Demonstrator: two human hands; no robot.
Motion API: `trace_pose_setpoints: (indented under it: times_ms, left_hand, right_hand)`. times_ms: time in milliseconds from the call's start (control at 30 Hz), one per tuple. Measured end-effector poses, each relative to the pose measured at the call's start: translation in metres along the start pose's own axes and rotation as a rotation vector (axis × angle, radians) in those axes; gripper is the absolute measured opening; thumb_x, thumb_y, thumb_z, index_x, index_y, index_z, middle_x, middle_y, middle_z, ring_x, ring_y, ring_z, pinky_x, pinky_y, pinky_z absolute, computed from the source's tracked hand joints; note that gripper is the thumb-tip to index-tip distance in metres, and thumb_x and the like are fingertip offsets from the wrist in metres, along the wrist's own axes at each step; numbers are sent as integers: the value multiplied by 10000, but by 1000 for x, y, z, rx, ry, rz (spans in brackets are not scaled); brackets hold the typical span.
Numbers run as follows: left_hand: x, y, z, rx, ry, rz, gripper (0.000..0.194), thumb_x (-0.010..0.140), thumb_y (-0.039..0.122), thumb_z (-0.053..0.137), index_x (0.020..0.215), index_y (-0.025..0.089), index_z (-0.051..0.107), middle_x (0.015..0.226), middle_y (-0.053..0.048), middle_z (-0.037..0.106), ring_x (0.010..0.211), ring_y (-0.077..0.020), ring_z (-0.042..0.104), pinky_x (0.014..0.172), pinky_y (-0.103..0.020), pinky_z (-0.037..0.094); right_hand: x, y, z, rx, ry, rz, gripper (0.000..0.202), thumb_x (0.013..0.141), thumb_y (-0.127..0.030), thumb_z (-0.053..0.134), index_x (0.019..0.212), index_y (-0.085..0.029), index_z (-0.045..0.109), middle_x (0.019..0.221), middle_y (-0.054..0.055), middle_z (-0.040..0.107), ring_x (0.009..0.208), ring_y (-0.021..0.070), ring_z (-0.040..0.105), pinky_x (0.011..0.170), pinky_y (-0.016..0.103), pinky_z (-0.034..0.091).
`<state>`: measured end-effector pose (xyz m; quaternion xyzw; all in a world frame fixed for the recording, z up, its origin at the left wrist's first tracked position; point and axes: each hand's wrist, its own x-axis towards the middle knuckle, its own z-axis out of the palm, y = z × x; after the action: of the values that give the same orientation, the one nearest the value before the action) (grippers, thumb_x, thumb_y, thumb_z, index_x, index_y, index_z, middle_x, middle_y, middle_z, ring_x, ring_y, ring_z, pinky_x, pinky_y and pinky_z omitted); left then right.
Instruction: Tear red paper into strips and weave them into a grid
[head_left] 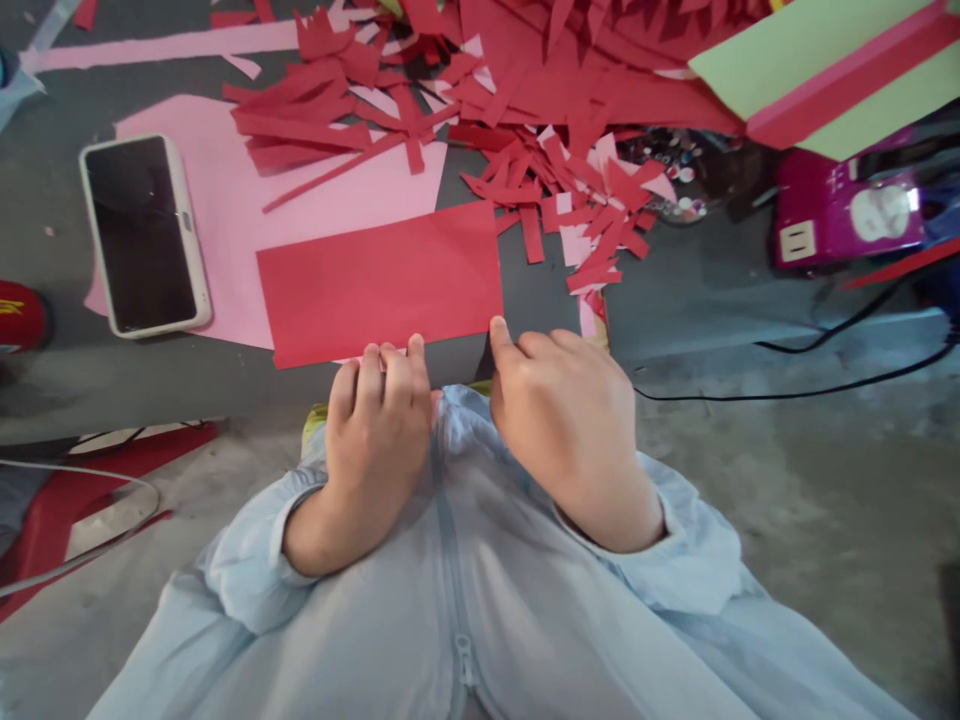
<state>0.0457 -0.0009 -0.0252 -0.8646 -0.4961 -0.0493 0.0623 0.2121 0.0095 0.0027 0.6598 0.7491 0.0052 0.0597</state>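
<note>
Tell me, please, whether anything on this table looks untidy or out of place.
Mainly the paper strips: red and pink offcuts lie strewn in loose, tangled heaps beyond the red sheet, some overlapping the pink sheet. The phone also looks slightly misplaced, lying askew over that pink sheet.

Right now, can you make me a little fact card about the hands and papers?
Left hand: at the red paper's near edge
Right hand: at its near right corner
Red paper: rectangle, partly over a pink sheet
Phone: dark screen, left of the red paper
Paper strips: red and pink, beyond it
</note>
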Motion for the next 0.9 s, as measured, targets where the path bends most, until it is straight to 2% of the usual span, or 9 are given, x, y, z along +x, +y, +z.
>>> trace_pose_setpoints:
  times_ms: [100, 300, 533, 733, 900]
  left_hand:
    - [-4, -7, 0, -10, 3, 10, 493, 1011, 271, 488, 1464, 78, 470, 1250, -182, 680, 1222, -283, 634, 1067, -445, 497]
    - [-11, -14, 1, 88, 114, 49, 444, 996, 281, 522, 1330, -8, 563, 1214, -190, 705, 1169, -269, 670, 1047, -381, 512]
    - [-25, -25, 3, 98, 122, -27, 518, 995, 335, 530, 1397, 8, 512, 1225, -192, 701, 1186, -273, 666, 1064, -389, 500]
    - [-38, -36, 6, 36, 99, -134, 620, 986, 332, 543, 1516, 55, 380, 1293, -205, 660, 1251, -298, 625, 1089, -430, 490]
    - [-40, -45, 3, 46, 89, -178, 550, 975, 322, 550, 1455, 68, 461, 1257, -195, 667, 1200, -302, 645, 1016, -431, 533]
  right_hand:
    - [-1, 0, 0, -28, 11, -10, 418, 872, -65, 486, 1229, -69, 703, 661, 69, 666, 678, 187, 556, 591, 319, 315]
    - [-1, -2, 1, -55, 17, -13, 431, 855, -91, 517, 1245, -51, 694, 664, 76, 673, 680, 195, 574, 589, 316, 344]
    - [-1, -3, 1, -63, 27, -27, 437, 847, -92, 489, 1221, -40, 708, 639, 75, 655, 660, 200, 570, 578, 317, 357]
    - [-2, -3, 3, -79, 61, -24, 439, 840, -87, 472, 1208, -67, 710, 627, 70, 655, 649, 193, 556, 579, 312, 357]
    - [-2, -3, 2, -78, 28, -18, 440, 853, -90, 476, 1228, -60, 704, 647, 73, 670, 659, 194, 570, 582, 315, 353]
